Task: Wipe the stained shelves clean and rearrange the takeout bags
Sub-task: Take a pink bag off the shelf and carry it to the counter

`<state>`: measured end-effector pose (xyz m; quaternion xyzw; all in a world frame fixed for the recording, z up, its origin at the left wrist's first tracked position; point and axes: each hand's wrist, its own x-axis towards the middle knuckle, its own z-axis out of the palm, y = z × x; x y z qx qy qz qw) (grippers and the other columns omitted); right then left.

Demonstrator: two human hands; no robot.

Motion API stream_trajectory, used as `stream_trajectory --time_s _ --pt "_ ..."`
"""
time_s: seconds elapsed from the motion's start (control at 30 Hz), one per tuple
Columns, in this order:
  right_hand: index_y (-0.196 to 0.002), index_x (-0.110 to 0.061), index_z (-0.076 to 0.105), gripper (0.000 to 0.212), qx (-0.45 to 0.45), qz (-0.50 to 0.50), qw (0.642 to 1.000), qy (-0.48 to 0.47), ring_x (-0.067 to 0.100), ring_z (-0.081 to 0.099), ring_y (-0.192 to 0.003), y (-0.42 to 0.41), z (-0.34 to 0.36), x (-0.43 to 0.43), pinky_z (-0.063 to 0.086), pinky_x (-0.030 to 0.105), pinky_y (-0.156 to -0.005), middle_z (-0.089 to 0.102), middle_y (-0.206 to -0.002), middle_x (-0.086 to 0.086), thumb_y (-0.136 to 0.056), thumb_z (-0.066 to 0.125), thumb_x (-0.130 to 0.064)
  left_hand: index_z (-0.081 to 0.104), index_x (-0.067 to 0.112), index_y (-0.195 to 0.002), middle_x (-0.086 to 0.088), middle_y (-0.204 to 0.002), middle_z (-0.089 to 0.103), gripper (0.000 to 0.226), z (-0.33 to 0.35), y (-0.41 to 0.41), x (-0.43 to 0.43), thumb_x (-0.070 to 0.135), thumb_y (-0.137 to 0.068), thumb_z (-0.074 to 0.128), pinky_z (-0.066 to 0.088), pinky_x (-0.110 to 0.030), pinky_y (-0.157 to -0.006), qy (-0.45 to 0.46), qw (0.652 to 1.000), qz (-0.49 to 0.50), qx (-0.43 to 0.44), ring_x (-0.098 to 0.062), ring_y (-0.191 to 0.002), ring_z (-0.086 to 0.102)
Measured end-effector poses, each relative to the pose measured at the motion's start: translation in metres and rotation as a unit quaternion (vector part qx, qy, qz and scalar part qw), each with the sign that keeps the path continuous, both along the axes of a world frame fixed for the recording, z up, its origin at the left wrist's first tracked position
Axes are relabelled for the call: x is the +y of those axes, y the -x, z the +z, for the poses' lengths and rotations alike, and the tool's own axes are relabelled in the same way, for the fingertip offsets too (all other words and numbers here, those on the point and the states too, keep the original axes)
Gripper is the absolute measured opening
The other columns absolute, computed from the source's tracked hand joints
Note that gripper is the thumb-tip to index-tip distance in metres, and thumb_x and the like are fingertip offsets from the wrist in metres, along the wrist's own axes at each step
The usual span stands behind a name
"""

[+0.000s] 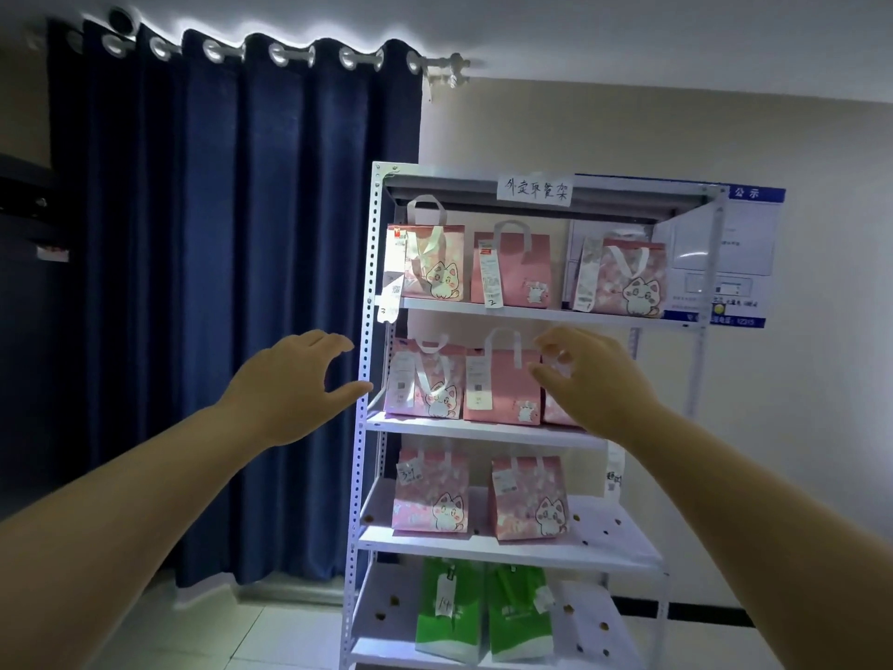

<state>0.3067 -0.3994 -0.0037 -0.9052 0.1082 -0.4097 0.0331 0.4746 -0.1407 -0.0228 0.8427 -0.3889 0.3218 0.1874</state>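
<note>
We face a white metal rack (366, 282) that stands beside a dark blue curtain (217, 282), with a handwritten paper sign (534, 188) taped to its top edge and a blue-framed notice board (746, 263) on the wall behind it.

The takeout bags sit upright on four shelves. Three pink cat-print bags (435, 270) line the top shelf, each with a receipt slip hanging down its front. On the second shelf (478, 430) we see two more pink bags and the edge of a third bag (555, 413), mostly hidden by our right hand. The third shelf (613, 539) carries two pink bags on its left half, and dark spots (576, 517) dot its bare right half. The bottom shelf (587, 621) holds two green bags (449, 611) side by side, with similar spots around them.

Our left hand (295, 379) is raised just left of the rack's front post, fingers gently curved and thumb spread wide, holding nothing. Our right hand (597, 379) is up in front of the second shelf, fingers loosely curled near a white bag handle; we cannot tell whether they pinch it.
</note>
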Motion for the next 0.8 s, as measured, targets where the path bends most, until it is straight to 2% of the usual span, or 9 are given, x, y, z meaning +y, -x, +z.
stream_trajectory --time_s 0.13,0.27,0.33,0.47,0.63,0.8 --pt "-0.120 -0.017 0.056 0.038 0.000 0.011 1.000 -0.007 0.010 0.056 -0.091 -0.066 0.000 -0.050 0.049 0.032 -0.086 0.065 -0.112 -0.001 -0.089 0.057 -0.038 0.043 0.025 -0.132 0.010 -0.130 0.051 0.062 -0.005 -0.065 -0.048 0.062 -0.083 0.047 0.049 -0.032 -0.081 0.023 1.000 0.006 0.010 -0.010 -0.081 0.048" --pt "-0.122 -0.015 0.055 0.040 0.009 0.034 0.999 -0.027 0.013 0.059 -0.098 -0.135 0.006 -0.100 0.049 0.033 -0.090 0.064 -0.117 0.001 -0.089 0.057 -0.038 0.044 0.025 -0.130 0.012 -0.128 0.052 0.061 0.003 -0.130 -0.097 0.062 -0.081 0.049 0.048 -0.030 -0.076 0.036 0.999 0.014 0.002 -0.008 -0.077 0.046" --pt "-0.122 -0.015 0.055 0.039 0.005 0.042 0.999 -0.026 0.012 0.059 -0.094 -0.169 0.010 -0.122 0.050 0.031 -0.087 0.064 -0.115 0.001 -0.089 0.057 -0.037 0.045 0.025 -0.129 0.011 -0.126 0.054 0.061 0.006 -0.162 -0.115 0.062 -0.080 0.050 0.048 -0.030 -0.078 0.052 0.999 0.014 0.004 -0.008 -0.082 0.050" --pt "-0.118 -0.014 0.056 0.036 -0.004 0.050 0.998 -0.036 0.012 0.059 -0.090 -0.235 0.012 -0.156 0.051 0.031 -0.085 0.065 -0.111 0.001 -0.090 0.057 -0.035 0.046 0.025 -0.129 0.011 -0.126 0.054 0.063 0.006 -0.225 -0.141 0.063 -0.079 0.050 0.049 -0.034 -0.086 0.071 0.997 0.014 0.022 -0.010 -0.109 0.054" --pt "-0.113 -0.014 0.059 0.032 -0.029 0.057 0.997 -0.054 0.012 0.060 -0.085 -0.316 0.008 -0.185 0.051 0.029 -0.077 0.066 -0.105 0.000 -0.088 0.059 -0.035 0.047 0.024 -0.127 0.012 -0.124 0.055 0.059 0.003 -0.305 -0.169 0.060 -0.081 0.051 0.047 -0.027 -0.082 0.064 0.998 0.014 0.010 -0.008 -0.109 0.053" --pt "-0.111 -0.015 0.060 0.032 -0.046 0.039 0.997 -0.058 0.013 0.062 -0.083 -0.391 0.005 -0.207 0.055 0.038 -0.077 0.067 -0.101 -0.001 -0.087 0.060 -0.037 0.049 0.022 -0.125 0.009 -0.124 0.056 0.050 0.011 -0.390 -0.199 0.052 -0.085 0.052 0.044 -0.027 -0.087 0.079 0.997 -0.023 0.006 -0.010 -0.111 0.052"
